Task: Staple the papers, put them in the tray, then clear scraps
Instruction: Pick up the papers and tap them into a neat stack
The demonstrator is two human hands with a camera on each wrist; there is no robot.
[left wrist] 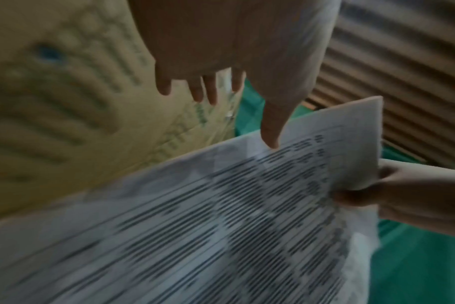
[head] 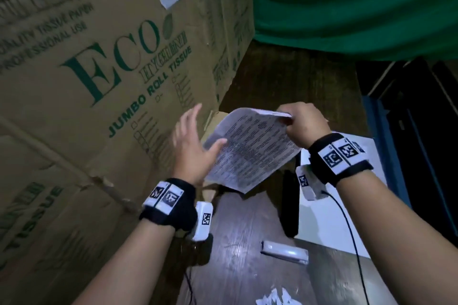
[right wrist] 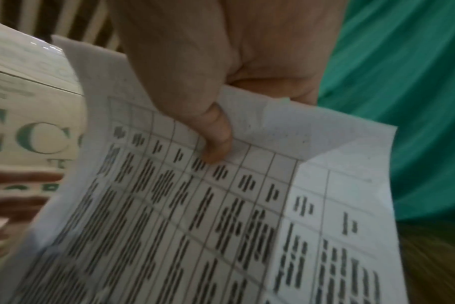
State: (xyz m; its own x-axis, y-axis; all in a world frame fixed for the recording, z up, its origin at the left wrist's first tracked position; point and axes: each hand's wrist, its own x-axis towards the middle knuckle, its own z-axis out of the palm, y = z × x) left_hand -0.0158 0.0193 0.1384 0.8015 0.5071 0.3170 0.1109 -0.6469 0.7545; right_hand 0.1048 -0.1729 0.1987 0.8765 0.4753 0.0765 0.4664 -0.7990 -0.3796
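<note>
1. Nearest me, torn white paper scraps (head: 275, 298) lie on the dark wooden table (head: 238, 242); just beyond them lies a silver stapler (head: 285, 252).
2. I see my right hand (head: 306, 124) pinching the far corner of the printed white papers (head: 250, 148), thumb on top, holding them in the air above the table.
3. My left hand (head: 193, 141) is spread, fingers straight, thumb touching the papers' left edge.
4. At left stands a brown cardboard box (head: 99, 69) with green lettering.

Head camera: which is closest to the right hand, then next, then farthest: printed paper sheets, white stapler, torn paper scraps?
1. Printed paper sheets: pinched in the right hand.
2. White stapler: lying on the dark table, below the hand.
3. Torn paper scraps: at the bottom edge.
</note>
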